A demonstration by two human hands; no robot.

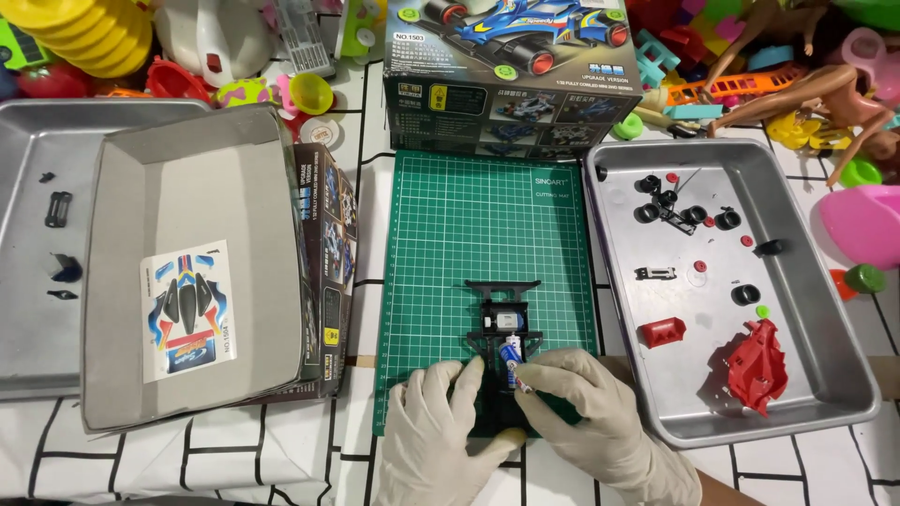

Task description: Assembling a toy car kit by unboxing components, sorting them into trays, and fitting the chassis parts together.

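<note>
Nearest the camera, the gloved left hand (439, 433) presses flat, fingers together, on the black toy car chassis (504, 356) lying on the green cutting mat (450, 234), while the gloved right hand (591, 412) pinches a small blue battery (512, 359) over it.

Two toy car boxes, a sticker sheet and a battery label

A closed dark box (511, 80) stands at the top centre, just behind the green cutting mat (469, 234), its lid showing a blue racing car with red wheels and its front side small photo panels; an open box lid (192, 272) lies upturned at the left, grey inside, its dark printed side facing the mat; a white sticker sheet (187, 311) with blue, black and red shapes lies inside it; a small battery (512, 361) with a blue and white label sits by the gloved fingers.
</note>
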